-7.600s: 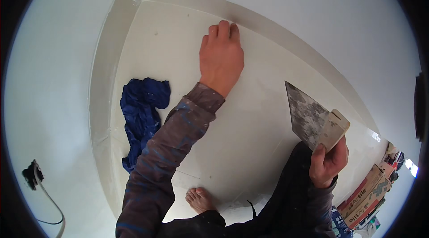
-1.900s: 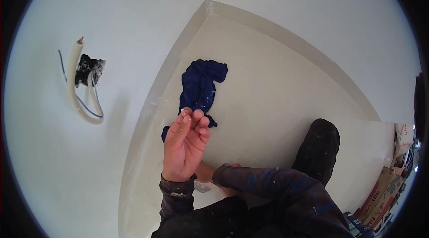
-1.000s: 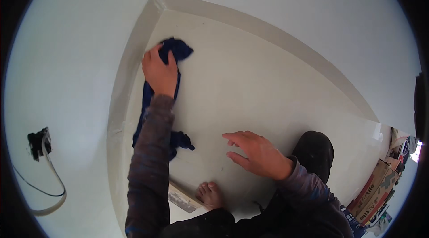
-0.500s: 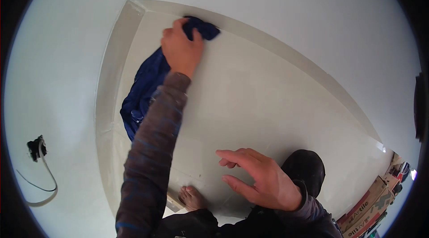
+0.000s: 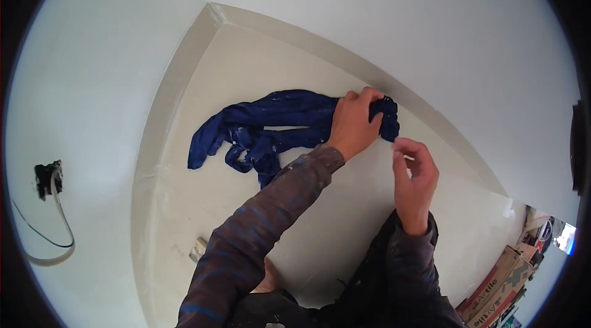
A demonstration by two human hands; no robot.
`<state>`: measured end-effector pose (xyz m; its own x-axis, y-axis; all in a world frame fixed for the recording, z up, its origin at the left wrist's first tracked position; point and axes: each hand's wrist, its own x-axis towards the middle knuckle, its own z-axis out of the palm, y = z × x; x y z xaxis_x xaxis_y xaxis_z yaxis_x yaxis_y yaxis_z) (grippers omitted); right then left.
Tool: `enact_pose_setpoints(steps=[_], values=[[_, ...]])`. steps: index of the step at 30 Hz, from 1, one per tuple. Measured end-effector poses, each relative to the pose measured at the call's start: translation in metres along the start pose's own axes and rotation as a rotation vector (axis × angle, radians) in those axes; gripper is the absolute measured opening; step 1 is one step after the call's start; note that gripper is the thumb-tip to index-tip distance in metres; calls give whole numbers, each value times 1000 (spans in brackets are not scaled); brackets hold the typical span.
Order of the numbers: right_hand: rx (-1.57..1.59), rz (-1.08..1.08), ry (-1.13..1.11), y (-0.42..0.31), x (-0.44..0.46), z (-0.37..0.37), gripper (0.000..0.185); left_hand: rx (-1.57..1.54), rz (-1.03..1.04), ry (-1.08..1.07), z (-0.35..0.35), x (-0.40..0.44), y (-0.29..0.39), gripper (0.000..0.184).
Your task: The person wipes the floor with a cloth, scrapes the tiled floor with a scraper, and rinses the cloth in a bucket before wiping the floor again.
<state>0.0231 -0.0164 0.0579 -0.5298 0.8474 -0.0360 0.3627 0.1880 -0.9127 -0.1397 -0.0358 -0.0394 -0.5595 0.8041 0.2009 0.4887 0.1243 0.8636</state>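
A dark blue cloth (image 5: 289,106), bunched and marked with pale specks, lies across the beige floor. My left hand (image 5: 357,122) is closed around its right part, close to the far wall's skirting. A crumpled end of the cloth sticks out past my thumb and fingers. Just to the right and nearer to me is my right hand (image 5: 417,183), its fingers curled with a gap to the thumb. I see nothing in it, and it seems just short of the cloth's end.
Beige skirting (image 5: 175,82) runs along both walls and meets in the far corner. At left, a cable (image 5: 64,217) hangs from a hole in the wall. A small block-like object (image 5: 198,250) lies by my left sleeve. Cardboard tile boxes (image 5: 502,282) stand at lower right.
My left hand has moved right along the far skirting, dragging the cloth with it. My right hand has risen forward and right, up to the cloth's end. The view has shifted slightly.
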Motion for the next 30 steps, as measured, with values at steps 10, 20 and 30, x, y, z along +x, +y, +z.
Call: enact_pose_setpoints(steps=[10,20,30], values=[[-157,1,-18,24,12,36,49,-405,-163,-94,-84,-59,4,38],[-697,-331,20,54,23,79,54,598,-77,10,-188,-115,-32,49],[-611,-639,-113,4,142,222,45,533,-239,182,-196,-107,-54,37]])
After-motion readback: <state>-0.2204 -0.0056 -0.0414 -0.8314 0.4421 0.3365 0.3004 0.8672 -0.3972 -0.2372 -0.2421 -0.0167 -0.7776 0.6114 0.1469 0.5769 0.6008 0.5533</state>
